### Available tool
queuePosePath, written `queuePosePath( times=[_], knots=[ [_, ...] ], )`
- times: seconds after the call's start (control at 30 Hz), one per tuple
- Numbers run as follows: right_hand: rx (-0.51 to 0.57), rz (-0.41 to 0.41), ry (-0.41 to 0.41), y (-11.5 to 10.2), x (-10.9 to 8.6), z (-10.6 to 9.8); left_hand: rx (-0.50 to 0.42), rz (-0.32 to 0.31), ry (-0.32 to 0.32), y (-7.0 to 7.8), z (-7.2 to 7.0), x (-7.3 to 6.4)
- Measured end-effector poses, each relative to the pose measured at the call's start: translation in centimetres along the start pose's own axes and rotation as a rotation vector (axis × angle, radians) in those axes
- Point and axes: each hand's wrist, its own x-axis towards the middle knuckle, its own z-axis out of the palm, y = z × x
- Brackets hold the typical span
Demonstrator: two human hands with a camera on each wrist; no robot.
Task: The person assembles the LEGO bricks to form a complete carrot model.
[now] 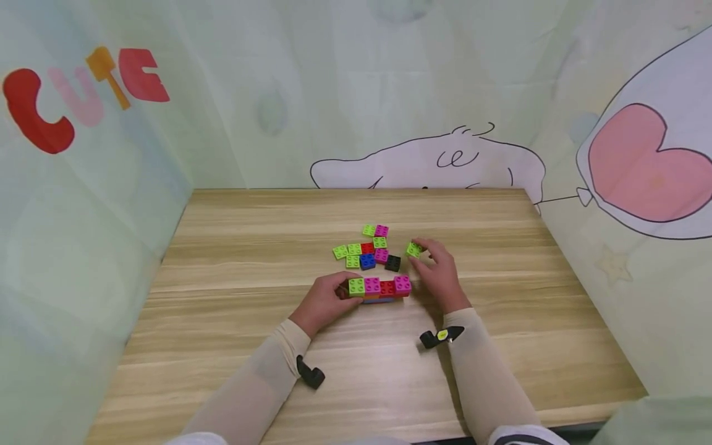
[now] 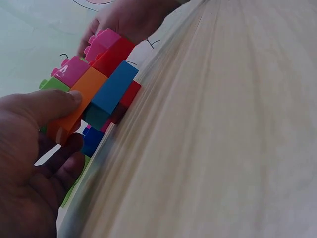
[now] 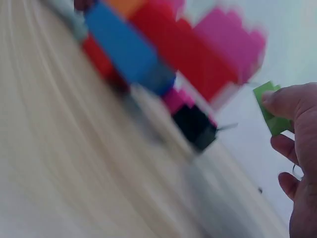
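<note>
My left hand [image 1: 328, 301] grips the left end of a stacked block structure [image 1: 386, 289], thumb on an orange block [image 2: 88, 91] in the left wrist view. Its top row runs green, pink, red and pink; a blue block [image 2: 113, 89] and a red one sit beneath. Between the thumb and fingers of my right hand [image 1: 439, 272] is a single green toy block [image 1: 413, 250], held to the right of the structure. The right wrist view shows that green block [image 3: 271, 110] pinched by its sides, apart from the structure.
Just behind the structure lies a loose group of small blocks: several green ones [image 1: 354, 249], a red block [image 1: 367, 248], a blue block [image 1: 368, 261], pink ones [image 1: 381, 255] and a black block [image 1: 392, 263]. A printed cloth wall [image 1: 250, 123] borders the wooden table [image 1: 222, 321].
</note>
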Motion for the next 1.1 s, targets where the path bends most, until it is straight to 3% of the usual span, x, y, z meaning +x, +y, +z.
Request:
queuePosePath(
  times=[0.1, 0.23, 0.37, 0.53, 1.1],
  knots=[
    [0.035, -0.088, -0.018, -1.5, -1.1, -0.2, 0.002, 0.010, -0.001, -0.1, 0.1, 0.0],
    [0.064, -0.223, -0.124, -3.5, -2.2, -0.1, -0.003, 0.034, 0.004, -0.1, 0.0, 0.1],
    [-0.018, -0.296, -0.246, -4.7, -2.8, 0.1, -0.019, 0.051, 0.003, -0.1, 0.0, 0.1],
    [-0.107, -0.283, -0.304, -4.8, -3.0, 0.3, -0.036, 0.052, 0.002, -0.3, 0.0, 0.1],
    [-0.101, -0.235, -0.336, -4.7, -2.9, 0.2, -0.028, 0.041, 0.016, -0.1, 0.0, 0.1]
  ],
)
